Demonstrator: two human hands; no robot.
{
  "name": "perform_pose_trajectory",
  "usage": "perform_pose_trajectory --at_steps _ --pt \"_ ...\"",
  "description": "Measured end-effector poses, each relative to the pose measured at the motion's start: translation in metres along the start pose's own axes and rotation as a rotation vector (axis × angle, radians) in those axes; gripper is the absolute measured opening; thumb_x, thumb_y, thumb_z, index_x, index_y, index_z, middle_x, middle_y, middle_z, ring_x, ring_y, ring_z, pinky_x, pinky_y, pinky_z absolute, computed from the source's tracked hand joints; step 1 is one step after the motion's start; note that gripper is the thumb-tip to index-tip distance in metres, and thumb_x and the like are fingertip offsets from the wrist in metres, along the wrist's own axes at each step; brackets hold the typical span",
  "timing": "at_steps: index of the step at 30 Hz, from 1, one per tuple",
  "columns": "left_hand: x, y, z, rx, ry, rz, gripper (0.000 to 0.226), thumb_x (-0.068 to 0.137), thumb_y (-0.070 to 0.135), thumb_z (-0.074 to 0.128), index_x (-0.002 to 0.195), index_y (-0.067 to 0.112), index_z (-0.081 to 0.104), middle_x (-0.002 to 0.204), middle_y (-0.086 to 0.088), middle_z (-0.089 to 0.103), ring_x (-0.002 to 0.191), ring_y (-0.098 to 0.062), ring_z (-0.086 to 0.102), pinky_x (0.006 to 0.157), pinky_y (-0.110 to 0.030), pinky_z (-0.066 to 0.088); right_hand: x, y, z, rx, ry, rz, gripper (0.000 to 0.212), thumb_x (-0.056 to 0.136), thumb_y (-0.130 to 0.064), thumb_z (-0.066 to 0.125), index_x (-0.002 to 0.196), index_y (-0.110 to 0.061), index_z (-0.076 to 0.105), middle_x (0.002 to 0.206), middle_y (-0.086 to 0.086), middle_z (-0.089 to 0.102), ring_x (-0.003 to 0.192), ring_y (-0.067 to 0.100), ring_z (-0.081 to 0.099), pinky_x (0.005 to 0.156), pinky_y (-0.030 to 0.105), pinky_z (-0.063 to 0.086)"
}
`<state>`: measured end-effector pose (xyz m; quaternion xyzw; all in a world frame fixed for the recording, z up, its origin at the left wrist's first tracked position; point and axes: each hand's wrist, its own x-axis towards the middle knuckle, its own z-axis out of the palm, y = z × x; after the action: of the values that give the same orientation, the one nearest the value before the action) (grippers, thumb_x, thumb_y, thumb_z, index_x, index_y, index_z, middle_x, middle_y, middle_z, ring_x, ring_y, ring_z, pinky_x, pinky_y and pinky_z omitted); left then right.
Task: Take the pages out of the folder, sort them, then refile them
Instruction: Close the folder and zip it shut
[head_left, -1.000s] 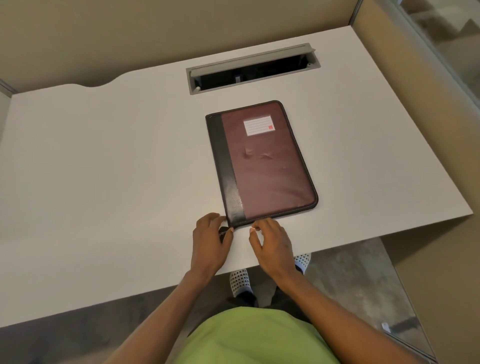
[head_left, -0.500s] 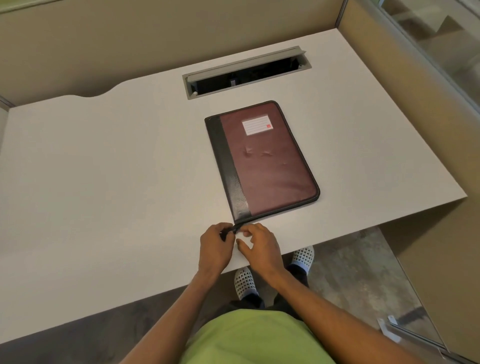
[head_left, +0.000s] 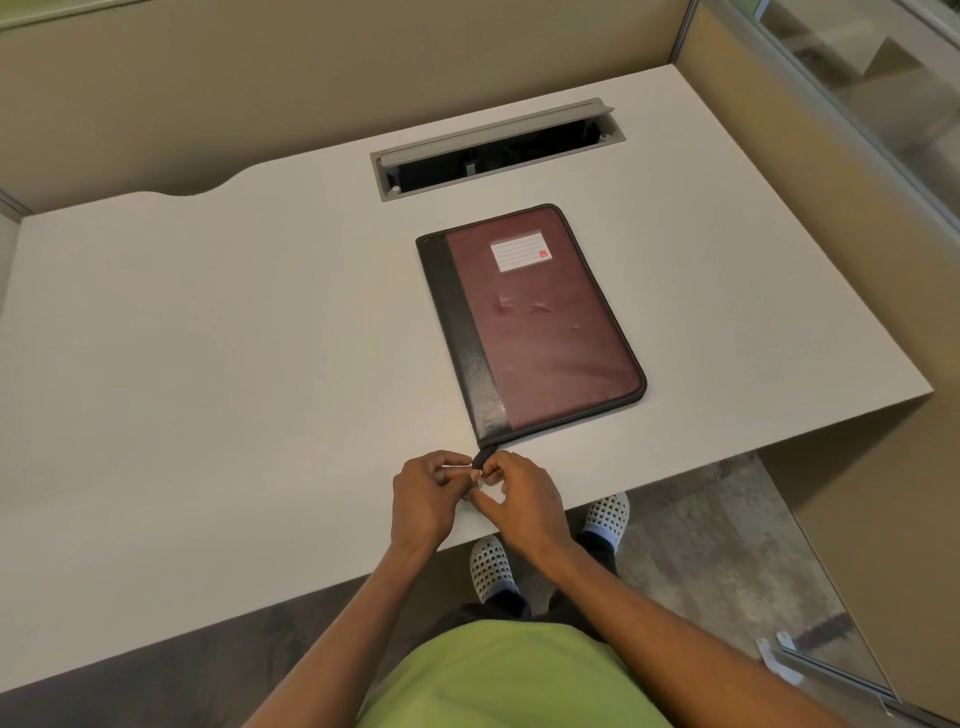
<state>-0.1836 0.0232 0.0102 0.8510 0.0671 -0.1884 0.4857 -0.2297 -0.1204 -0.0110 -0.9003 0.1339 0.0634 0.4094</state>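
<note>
Both hands meet at the near left corner of the folder (head_left: 545, 332), where a dark zip tab (head_left: 480, 458) sticks out toward the person. The left hand (head_left: 423, 499) and right hand (head_left: 524, 501) each pinch that tab, though which one holds the actual pull is too small to tell. The folder lies closed on the desk (head_left: 208, 364) just beyond them, its long axis running away and leaning slightly left. The zip probably has to travel rightward, the right hand's side.
</note>
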Motion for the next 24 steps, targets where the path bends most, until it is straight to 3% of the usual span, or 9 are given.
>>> perform_pose_trajectory --at_steps 3,9,14,19,24 --pt "0.0030 -0.0011 -0.0034 -0.016 -0.046 -0.009 0.017 0.091 0.017 0.080 0.108 0.018 0.078 0.080 0.008 0.080 0.077 -0.006 0.077 0.084 -0.032 0.062 -0.0001 0.0006 -0.0003 -0.061 0.030 -0.025 0.022 0.095 -0.045 0.068 0.109 -0.028 0.065 0.103 -0.013 0.065 0.091 0.005 0.059 0.083 0.025 0.054" --pt "0.0061 0.0005 -0.0064 -0.003 -0.112 0.006 0.023 0.088 0.013 0.083 0.110 0.017 0.078 0.089 0.008 0.081 0.084 -0.002 0.076 0.086 -0.026 0.061 -0.0013 -0.0010 -0.0025 -0.135 0.032 -0.057 0.016 0.100 -0.039 0.060 0.107 -0.025 0.062 0.103 -0.008 0.064 0.092 0.007 0.055 0.085 0.028 0.053" --pt "0.0060 0.0007 -0.0066 0.001 -0.069 0.010 0.018 0.090 0.011 0.080 0.106 0.018 0.077 0.080 0.010 0.079 0.076 -0.004 0.076 0.075 -0.021 0.060 -0.0038 -0.0077 -0.0052 -0.058 -0.078 -0.044 0.021 0.096 -0.035 0.068 0.109 -0.029 0.052 0.102 -0.011 0.065 0.086 0.004 0.057 0.070 0.012 0.039" --pt "0.0077 0.0030 -0.0029 0.032 -0.078 0.053 0.019 0.087 0.012 0.084 0.103 0.019 0.076 0.080 0.006 0.079 0.074 -0.005 0.076 0.070 -0.014 0.057 -0.0063 -0.0055 -0.0008 0.034 -0.031 0.025 0.011 0.098 -0.030 0.067 0.103 -0.027 0.057 0.088 -0.011 0.066 0.078 0.005 0.062 0.073 0.027 0.057" --pt "0.0104 -0.0007 -0.0039 0.070 -0.044 0.107 0.017 0.087 0.011 0.084 0.101 0.018 0.077 0.080 0.011 0.078 0.075 -0.001 0.074 0.074 -0.015 0.056 -0.0068 -0.0028 -0.0017 -0.196 0.089 -0.108 0.013 0.102 -0.035 0.058 0.099 -0.024 0.064 0.083 -0.008 0.064 0.073 0.008 0.055 0.071 0.025 0.046"
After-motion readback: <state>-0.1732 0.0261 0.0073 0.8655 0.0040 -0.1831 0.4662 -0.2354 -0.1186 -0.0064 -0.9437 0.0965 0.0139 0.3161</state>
